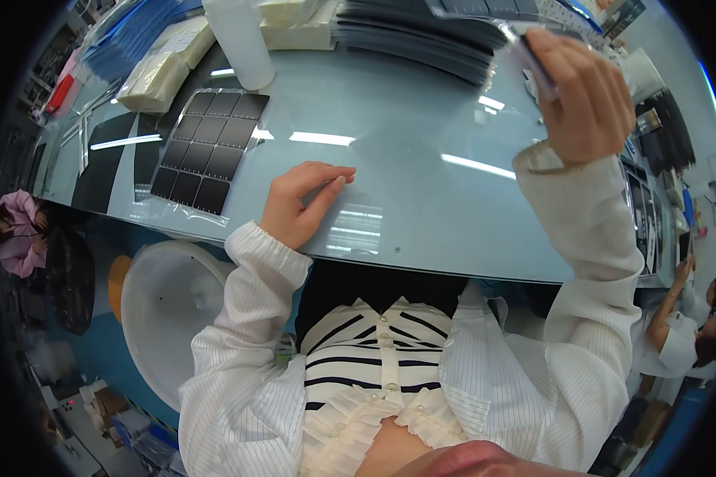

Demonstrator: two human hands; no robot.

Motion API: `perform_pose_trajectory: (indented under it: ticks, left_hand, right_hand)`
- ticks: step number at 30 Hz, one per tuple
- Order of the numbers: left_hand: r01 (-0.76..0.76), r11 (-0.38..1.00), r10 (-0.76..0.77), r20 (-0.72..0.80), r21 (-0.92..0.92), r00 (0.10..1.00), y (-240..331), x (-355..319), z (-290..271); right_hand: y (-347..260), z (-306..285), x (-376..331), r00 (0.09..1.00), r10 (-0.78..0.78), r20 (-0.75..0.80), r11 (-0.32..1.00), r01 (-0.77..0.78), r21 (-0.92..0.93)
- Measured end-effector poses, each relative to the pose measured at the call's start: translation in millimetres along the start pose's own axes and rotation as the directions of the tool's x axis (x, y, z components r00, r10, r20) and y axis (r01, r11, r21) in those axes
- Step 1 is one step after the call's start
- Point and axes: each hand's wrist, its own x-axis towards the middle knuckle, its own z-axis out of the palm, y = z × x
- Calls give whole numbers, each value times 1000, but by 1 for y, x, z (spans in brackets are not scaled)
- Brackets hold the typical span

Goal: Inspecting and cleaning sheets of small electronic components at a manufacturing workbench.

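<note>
My left hand (309, 199) rests at the near part of the glossy pale table (422, 215). Its fingers are drawn together, thumb close to the index fingertip, and nothing shows between them. To its left lies a flat clear sheet with rows of dark rectangular pieces (208, 147). My right hand (585, 99) is raised at the far right, its fingers closed around a thin, greyish, shiny-edged thing (535, 67) whose kind I cannot make out. Beside that hand stands a tall stack of dark sheets in clear film (422, 40), with another panelled sheet (485, 8) on top.
A translucent white bottle (243, 48) stands at the back, with cream packets (155, 79) and blue plastic sleeves (131, 36) to its left. A large white bin (163, 310) sits below the table's left edge. Other people work at both sides.
</note>
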Motion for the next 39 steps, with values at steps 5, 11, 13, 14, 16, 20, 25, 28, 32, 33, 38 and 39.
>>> perform_pose_trajectory:
  ticks: [5,11,13,14,16,20,25,28,32,33,38,39]
  left_hand:
    - [37,991,-34,28,-128,999,10,2,9]
    - [290,776,-62,389,-560,919,36,13,30]
    - [264,477,94,347,-838,933,49,23,43]
    - [272,141,175,295,-952,939,55,24,46]
    - [255,15,187,253,-967,949,65,24,44]
    - [163,-228,32,160,-960,987,63,20,26]
    - [-12,-103,-185,8,-995,983,38,7,13]
    - [-83,-2,-267,-79,-997,961,25,-3,12]
    - [-89,86,-400,-116,-992,909,12,-16,-3]
    - [-81,89,-409,-111,-993,906,10,-19,-7]
    - [-261,245,-337,-335,-934,880,5,-36,-36]
    - [-315,291,-347,-407,-903,845,7,-41,-42]
  right_hand:
    - [2,-8,38,967,230,-111,968,-216,125]
    - [-14,-52,65,982,175,69,983,-179,48]
    - [-11,-63,66,992,44,121,989,-60,138]
    - [-10,-67,65,985,-107,132,969,73,237]
    - [-10,-72,56,961,-234,146,893,154,422]
    - [-30,-77,20,970,-152,189,763,-6,647]
    - [-57,-74,-28,973,-182,145,718,31,696]
    - [-70,-66,-52,943,-193,272,694,-65,717]
    - [-78,-50,-83,875,-299,382,798,10,603]
    - [-78,-44,-90,879,-271,393,799,-22,601]
    - [-86,-3,-114,853,-121,508,928,-84,362]
    - [-91,4,-115,853,-122,507,923,-90,374]
